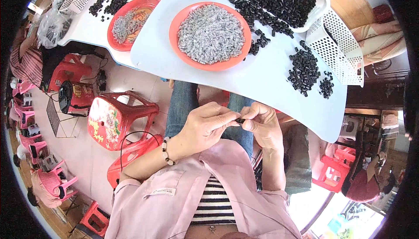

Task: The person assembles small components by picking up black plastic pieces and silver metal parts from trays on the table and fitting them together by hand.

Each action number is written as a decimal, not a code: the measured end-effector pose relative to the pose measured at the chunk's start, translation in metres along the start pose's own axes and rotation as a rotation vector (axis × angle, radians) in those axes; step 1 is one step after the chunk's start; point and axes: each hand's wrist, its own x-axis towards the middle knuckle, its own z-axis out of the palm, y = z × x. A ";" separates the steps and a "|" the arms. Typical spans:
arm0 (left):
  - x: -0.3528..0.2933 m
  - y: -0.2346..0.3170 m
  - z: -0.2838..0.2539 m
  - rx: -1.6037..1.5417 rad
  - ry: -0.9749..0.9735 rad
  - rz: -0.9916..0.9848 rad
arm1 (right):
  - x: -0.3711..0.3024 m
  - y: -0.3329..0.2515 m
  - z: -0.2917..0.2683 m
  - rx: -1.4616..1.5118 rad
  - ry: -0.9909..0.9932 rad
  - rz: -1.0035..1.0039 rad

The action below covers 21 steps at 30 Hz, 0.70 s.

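The left hand [205,123] and the right hand [262,123] are meeting over the lap, just below the near edge of the white counter [262,77], and both are pinching one small black piece [239,120] between fingertips — each grip is pressed together on it, thumb against forefinger, with no gap showing. Holding it close to the body and at the middle seems to be giving both hands fine control of so small a part; what exactly is being done to it is too small to tell. Stock is lying within reach above: an orange plate [183,10] is carrying silvery springs [211,34], and loose black pieces [304,69] are lying scattered beside a white perforated basket [340,42] — near enough to reach without rising.
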 end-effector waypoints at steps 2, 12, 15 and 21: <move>-0.001 0.000 0.000 0.003 -0.012 -0.011 | 0.000 -0.001 0.000 -0.011 -0.016 0.008; -0.006 0.000 -0.002 0.113 -0.088 0.062 | -0.002 0.002 -0.002 -0.090 0.010 0.038; -0.011 0.002 -0.001 0.163 -0.116 0.094 | -0.004 0.001 0.000 -0.091 0.015 0.068; -0.008 0.010 -0.002 0.348 -0.171 0.173 | -0.001 0.000 -0.003 -0.095 -0.006 0.121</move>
